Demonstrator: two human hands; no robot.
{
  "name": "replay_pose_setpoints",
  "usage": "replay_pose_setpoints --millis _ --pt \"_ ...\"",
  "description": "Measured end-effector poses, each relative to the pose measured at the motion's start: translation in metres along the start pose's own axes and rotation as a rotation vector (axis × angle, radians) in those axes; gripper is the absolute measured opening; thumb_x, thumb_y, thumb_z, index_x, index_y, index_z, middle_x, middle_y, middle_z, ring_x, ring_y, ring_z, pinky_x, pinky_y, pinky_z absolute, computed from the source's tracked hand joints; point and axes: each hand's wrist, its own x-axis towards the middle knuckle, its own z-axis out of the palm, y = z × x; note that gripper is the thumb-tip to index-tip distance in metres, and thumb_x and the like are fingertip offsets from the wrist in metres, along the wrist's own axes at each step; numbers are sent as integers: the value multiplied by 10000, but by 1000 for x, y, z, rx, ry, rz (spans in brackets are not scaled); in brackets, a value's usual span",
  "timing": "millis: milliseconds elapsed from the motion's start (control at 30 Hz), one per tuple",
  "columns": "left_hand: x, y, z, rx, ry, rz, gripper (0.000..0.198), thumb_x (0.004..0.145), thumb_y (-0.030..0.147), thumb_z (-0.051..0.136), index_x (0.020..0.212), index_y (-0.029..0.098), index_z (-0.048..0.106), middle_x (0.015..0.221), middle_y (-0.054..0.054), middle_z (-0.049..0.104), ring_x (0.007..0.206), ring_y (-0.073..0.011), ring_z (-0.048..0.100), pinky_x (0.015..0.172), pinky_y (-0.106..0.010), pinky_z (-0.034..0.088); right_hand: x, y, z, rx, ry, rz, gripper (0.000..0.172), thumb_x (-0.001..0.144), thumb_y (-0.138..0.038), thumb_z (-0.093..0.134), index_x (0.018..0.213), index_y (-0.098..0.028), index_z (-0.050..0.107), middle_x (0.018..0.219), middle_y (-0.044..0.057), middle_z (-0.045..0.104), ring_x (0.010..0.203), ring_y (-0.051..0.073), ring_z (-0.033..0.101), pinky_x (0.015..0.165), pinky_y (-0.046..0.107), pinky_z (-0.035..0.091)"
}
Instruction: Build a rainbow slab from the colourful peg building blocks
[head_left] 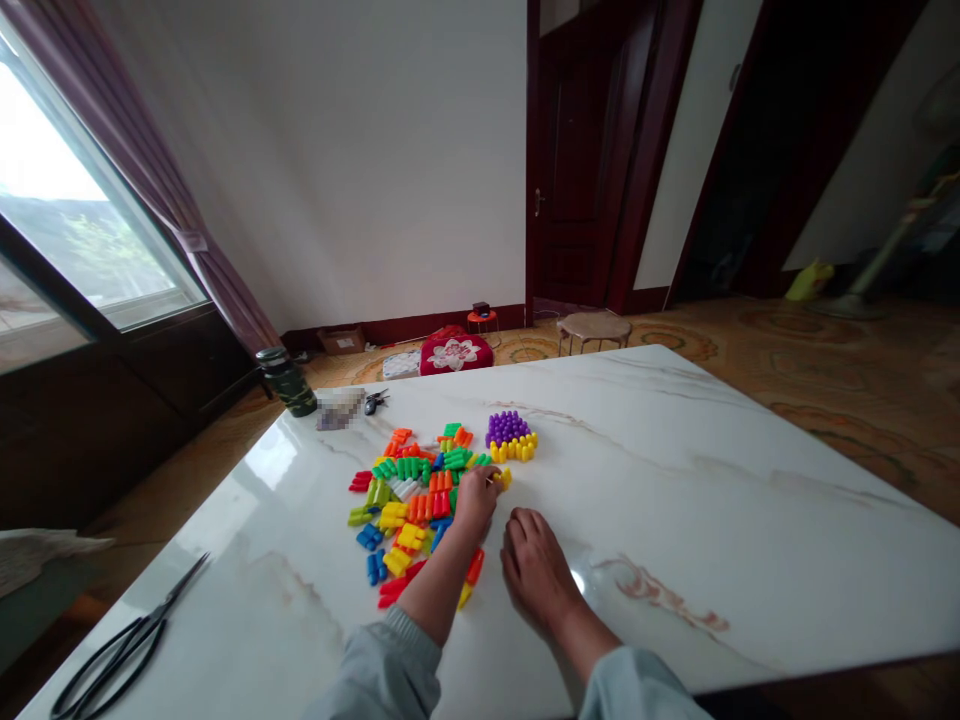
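Pinching 1 yellow knobbed plastic piece between nearly closed fingertips, just nearside of the purple knobbed plastic cluster, the left hand seems placed for close control. Further nearside, the right hand rests loosely curled, probably for support; I cannot tell whether it holds anything.

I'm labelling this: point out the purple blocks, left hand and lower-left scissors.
Purple blocks [508, 428]: head view, middle of the cluster.
Left hand [478, 494]: head view, back of the hand.
Scissors [160, 611]: head view, near the pivot.
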Motion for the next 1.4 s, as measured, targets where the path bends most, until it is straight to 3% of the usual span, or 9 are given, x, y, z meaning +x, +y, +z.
replay_pose_setpoints --millis 200,300,400,600,1067,1233,1400 --pt "31 -4 0 18 61 0 314 700 6 558 955 159 661 842 -30 651 789 -151 591 739 -257 461 -1 1 0 10 -13 8 237 823 -138 500 1047 -157 576 1132 121 557 1118 260 460 1043 403 370" --pt "22 -1 4 35 107 3 201 763 67 543 898 161 658 863 -49 631 811 -165 577 751 -278 453 -1 0 0 9 -14 7 234 831 -135 483 1044 -162 574 1145 120 554 1112 259 462 1045 410 367" --pt "6 5 10 31 39 44 75 785 179 610 782 181 685 804 -31 635 737 -149 581 698 -254 447 -1 0 1 5 -10 12 212 844 -137 466 1026 -157 574 1149 127 551 1107 262 461 1040 423 367" --pt "1 8 16 128 -58 27 229 815 252 617 1015 213 722 976 -50 643 830 -157 604 703 -242 449 -1 1 2 19 -7 22 192 841 -135 471 1006 -155 569 1140 126 552 1117 261 453 1021 415 375" --pt "4 5 15 165 -68 60 295 819 243 606 1100 191 679 1038 -82 609 929 -200 594 801 -288 479 0 3 4 2 -10 9 235 836 -144 475 1048 -149 577 1172 129 557 1136 263 456 1049 407 367" --pt "-12 18 0 43 -92 141 299 815 189 607 1103 186 684 1099 -87 621 986 -199 601 890 -301 481 -1 4 3 0 -13 -9 295 832 -157 467 1107 -144 574 1165 136 574 1127 271 471 1041 433 378" --pt "-71 16 -44 7 4 240 208 869 214 565 1018 234 709 986 -57 672 946 -190 611 900 -319 473 -2 8 6 -27 -14 -37 302 849 -173 457 1127 -127 566 1182 148 566 1167 277 453 1056 447 363"
